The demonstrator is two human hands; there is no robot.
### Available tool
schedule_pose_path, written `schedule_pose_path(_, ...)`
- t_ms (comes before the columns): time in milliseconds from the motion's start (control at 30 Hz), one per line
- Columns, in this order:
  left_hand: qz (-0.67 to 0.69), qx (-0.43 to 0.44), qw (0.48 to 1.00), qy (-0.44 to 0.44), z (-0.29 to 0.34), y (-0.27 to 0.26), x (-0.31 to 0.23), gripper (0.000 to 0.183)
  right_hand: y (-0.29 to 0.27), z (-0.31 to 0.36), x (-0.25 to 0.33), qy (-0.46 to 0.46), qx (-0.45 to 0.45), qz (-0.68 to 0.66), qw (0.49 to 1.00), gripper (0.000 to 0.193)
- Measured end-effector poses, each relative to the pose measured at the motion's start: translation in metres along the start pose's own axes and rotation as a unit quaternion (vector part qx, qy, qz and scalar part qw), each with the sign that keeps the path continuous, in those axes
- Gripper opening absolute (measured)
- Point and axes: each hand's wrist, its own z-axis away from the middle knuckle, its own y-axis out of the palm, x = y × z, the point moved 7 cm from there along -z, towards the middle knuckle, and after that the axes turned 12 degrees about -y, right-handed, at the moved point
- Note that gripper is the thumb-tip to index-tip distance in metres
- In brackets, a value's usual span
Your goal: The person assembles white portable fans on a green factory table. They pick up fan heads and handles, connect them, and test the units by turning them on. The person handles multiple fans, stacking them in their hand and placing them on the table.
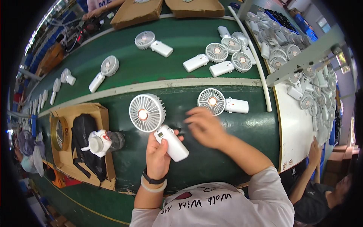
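Note:
My left hand (157,156) is wrapped round the handle of a white handheld fan (174,146). The fan stands tilted, its round grille up and a small dark display on the handle facing me. To its right my right hand (206,128) hovers, slightly blurred, with fingers apart and nothing in them. Just beyond that hand, a second white handheld fan (237,105) lies on the green work surface (219,170), its grille to the left and handle to the right.
A green conveyor belt (151,68) beyond a pale rail carries several fans, some clustered at right. On the left, an open cardboard box (107,159) holds a tape roll and black bag, beside a bottle (116,140). More fans crowd a white table (291,125), where another person's hand (314,151) reaches.

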Motion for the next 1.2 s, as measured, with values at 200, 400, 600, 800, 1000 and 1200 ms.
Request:
schedule_pose_path(200,-0.023,-0.014,1.0,0.0,-0.018,-0.012,0.008,0.036,-0.098,0.042,-0.034,0.12,0.111,0.319,0.934,0.06)
schedule_pose_path(400,0.006,-0.051,0.999,-0.011,-0.005,-0.023,-0.005,0.036,-0.061,0.09,-0.068,0.437,0.084,-0.182,0.877,0.052)
schedule_pose_path(600,0.041,-0.054,0.998,-0.005,0.001,-0.026,-0.021,0.037,0.05,0.103,-0.001,0.441,0.099,-0.749,0.484,0.053)
schedule_pose_path(800,-0.011,-0.046,0.999,0.017,-0.009,-0.028,-0.003,0.038,0.035,-0.034,-0.118,0.333,-0.129,-0.521,0.776,0.037)
schedule_pose_path(1000,-0.008,-0.044,0.995,0.092,-0.007,-0.044,-0.007,0.038,0.052,-0.045,-0.064,0.33,-0.104,-0.548,0.762,0.038)
schedule_pose_path(1200,0.052,-0.043,0.998,0.019,-0.016,-0.056,0.001,0.036,0.079,-0.002,-0.048,0.342,-0.111,-0.699,0.618,0.047)
